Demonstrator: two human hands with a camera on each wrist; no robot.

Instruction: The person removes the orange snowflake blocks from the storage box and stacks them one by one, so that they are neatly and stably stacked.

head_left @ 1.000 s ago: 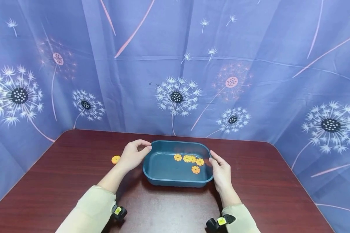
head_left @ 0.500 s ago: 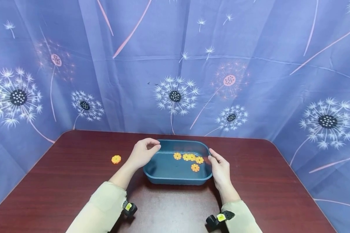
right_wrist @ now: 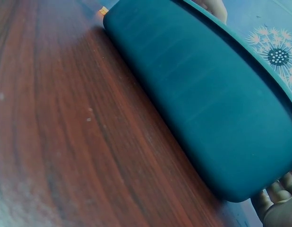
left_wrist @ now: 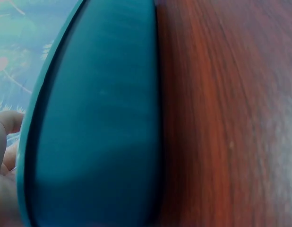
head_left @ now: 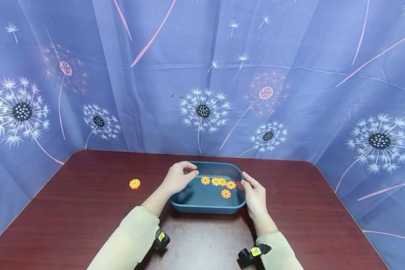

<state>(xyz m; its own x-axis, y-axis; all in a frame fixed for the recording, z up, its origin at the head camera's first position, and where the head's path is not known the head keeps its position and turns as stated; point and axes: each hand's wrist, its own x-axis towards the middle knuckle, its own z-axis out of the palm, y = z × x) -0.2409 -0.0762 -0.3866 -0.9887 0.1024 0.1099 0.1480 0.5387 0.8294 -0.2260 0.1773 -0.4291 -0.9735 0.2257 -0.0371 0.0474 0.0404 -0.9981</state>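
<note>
A dark teal plastic basin [head_left: 202, 209] stands on the table, its side wall filling much of both wrist views. Several yellow-orange notched discs lie inside: one disc [head_left: 205, 180] towards the middle, others to the right, and a single disc [head_left: 226, 194] closer to the front. My left hand [head_left: 180, 178] hovers over the basin's left part, thumb and fingers bent and apart, with nothing visible between them. At the basin's right end, my right hand [head_left: 255, 195] grips the rim, thumb on the inner side and fingers outside.
On the table [head_left: 87, 210], left of the basin, lies another yellow-orange notched disc [head_left: 134, 183]. A blue curtain [head_left: 148, 93] with dandelion prints hangs right behind the table's back edge. Each sleeve carries a small black wrist camera [head_left: 162, 239].
My left hand has moved right, from the basin's left rim to above its inside. The right hand keeps its grip. The discs and the basin stay put.
</note>
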